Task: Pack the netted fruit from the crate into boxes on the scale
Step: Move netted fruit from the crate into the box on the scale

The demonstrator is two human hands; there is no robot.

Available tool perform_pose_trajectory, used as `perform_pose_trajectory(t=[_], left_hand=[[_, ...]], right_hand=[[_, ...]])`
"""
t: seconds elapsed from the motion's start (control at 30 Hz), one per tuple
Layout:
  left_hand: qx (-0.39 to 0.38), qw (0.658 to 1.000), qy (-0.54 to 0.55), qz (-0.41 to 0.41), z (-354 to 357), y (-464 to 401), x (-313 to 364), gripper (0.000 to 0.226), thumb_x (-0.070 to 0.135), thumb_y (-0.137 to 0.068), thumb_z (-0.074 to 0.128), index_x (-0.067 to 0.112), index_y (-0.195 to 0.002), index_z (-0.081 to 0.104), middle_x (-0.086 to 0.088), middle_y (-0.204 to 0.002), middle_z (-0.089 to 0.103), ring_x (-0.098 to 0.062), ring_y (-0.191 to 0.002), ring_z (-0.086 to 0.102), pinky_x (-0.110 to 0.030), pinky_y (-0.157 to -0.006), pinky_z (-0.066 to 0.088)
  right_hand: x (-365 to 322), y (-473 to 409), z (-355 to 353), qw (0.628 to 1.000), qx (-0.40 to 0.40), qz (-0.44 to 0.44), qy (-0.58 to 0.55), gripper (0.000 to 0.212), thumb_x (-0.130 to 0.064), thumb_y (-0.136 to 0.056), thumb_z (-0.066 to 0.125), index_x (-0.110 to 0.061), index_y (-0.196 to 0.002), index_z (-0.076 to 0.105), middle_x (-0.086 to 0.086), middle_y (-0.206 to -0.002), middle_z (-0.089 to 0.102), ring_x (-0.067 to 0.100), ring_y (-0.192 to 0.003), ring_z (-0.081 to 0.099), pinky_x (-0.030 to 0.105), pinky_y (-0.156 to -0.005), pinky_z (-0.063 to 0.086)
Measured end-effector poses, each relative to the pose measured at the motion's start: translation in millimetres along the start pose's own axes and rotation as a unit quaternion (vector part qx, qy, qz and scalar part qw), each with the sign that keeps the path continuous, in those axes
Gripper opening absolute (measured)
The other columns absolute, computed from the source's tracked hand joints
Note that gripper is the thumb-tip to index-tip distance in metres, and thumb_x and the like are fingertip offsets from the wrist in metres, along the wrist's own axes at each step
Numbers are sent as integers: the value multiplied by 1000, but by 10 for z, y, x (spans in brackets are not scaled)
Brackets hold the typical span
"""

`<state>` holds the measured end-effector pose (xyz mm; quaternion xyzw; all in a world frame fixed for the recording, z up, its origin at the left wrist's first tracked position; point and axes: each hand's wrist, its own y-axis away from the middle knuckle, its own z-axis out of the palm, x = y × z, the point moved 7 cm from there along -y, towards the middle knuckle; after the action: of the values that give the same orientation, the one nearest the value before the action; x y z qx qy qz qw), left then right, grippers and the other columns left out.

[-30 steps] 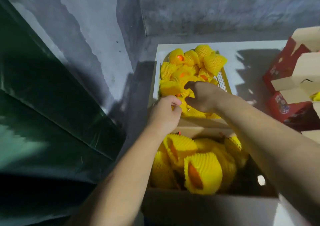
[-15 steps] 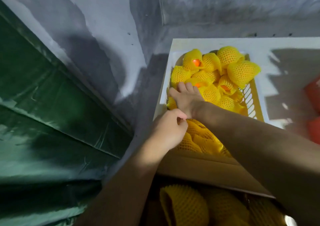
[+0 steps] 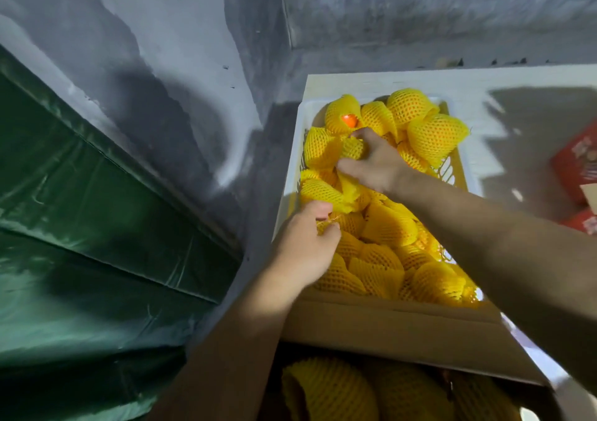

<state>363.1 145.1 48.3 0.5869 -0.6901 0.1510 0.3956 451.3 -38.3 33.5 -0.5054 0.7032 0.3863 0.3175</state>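
Note:
A yellow plastic crate (image 3: 454, 168) on a white surface is heaped with fruit in yellow foam netting (image 3: 433, 133). My right hand (image 3: 374, 165) reaches across the pile and grips one netted fruit (image 3: 352, 149) at the far left of the crate. My left hand (image 3: 303, 249) sits at the crate's near left edge and pinches the netting of another fruit (image 3: 326, 225). Close to me is an open cardboard box (image 3: 387, 330) with netted fruit (image 3: 326, 388) lying inside. No scale is visible.
A grey concrete wall rises behind and to the left. A dark green tarpaulin (image 3: 97, 226) slopes along the left side. Red printed boxes (image 3: 578, 165) stand at the right edge on the white surface (image 3: 517, 78).
The view has drawn closer to the crate. My right hand moved further up the pile and closed around a netted fruit. My left hand shifted slightly forward and now pinches netting.

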Motion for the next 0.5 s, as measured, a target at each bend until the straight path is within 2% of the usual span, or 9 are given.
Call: perform_pose_trajectory(t=[0.07, 0.17, 0.2, 0.3, 0.33, 0.43, 0.5], left_hand=[[16, 998, 66, 7, -50, 33, 73, 58, 37, -100, 64, 31, -153, 41, 9, -145, 51, -13, -123, 56, -27, -96, 44], [24, 987, 156, 28, -160, 226, 234, 70, 48, -92, 73, 38, -149, 33, 12, -146, 46, -8, -129, 50, -28, -98, 42], [21, 983, 178, 42, -193, 318, 298, 68, 48, -88, 76, 42, -142, 34, 11, -144, 49, -8, -127, 53, -31, -100, 45], [13, 966, 233, 107, -294, 662, 467, 60, 43, -82, 82, 48, -127, 43, 5, -133, 62, -14, -118, 65, -47, -101, 56], [20, 962, 238, 136, -347, 799, 510, 59, 39, -81, 84, 46, -126, 47, 2, -132, 63, -17, -119, 65, -50, -100, 56], [35, 950, 232, 204, -459, 1213, 576, 54, 28, -83, 83, 35, -128, 56, -4, -133, 65, -24, -123, 63, -53, -100, 55], [40, 948, 227, 219, -490, 1478, 573, 45, 23, -90, 80, 31, -130, 61, 3, -131, 67, -15, -122, 64, -44, -100, 56]], right_hand=[[-169, 308, 41, 992, -47, 13, -116, 41, -37, -76, 78, -24, -114, 70, 11, -99, 77, 32, -95, 75, 51, -82, 63], [-415, 857, 37, 984, -77, 20, -160, 67, -55, -68, 77, -25, -127, 67, 4, -117, 73, 20, -105, 70, 40, -73, 61], [-479, 1037, 10, 977, -80, 21, -196, 68, -55, -72, 76, -23, -130, 65, 4, -117, 72, 20, -106, 70, 38, -73, 59], [-642, 1579, -93, 944, -76, 34, -319, 27, -42, -94, 68, -23, -114, 68, 9, -101, 75, 24, -91, 74, 39, -73, 57], [-668, 1755, -135, 938, -61, 41, -340, 23, -40, -97, 66, -22, -112, 68, 12, -100, 76, 26, -89, 74, 40, -74, 56], [-709, 2241, -149, 917, -22, 41, -395, 38, -38, -100, 66, -10, -125, 65, 19, -112, 74, 30, -96, 73, 44, -78, 58], [-699, 2565, -80, 914, -1, 40, -405, 49, -41, -96, 70, -10, -133, 61, 18, -118, 73, 32, -104, 74, 47, -81, 61]])
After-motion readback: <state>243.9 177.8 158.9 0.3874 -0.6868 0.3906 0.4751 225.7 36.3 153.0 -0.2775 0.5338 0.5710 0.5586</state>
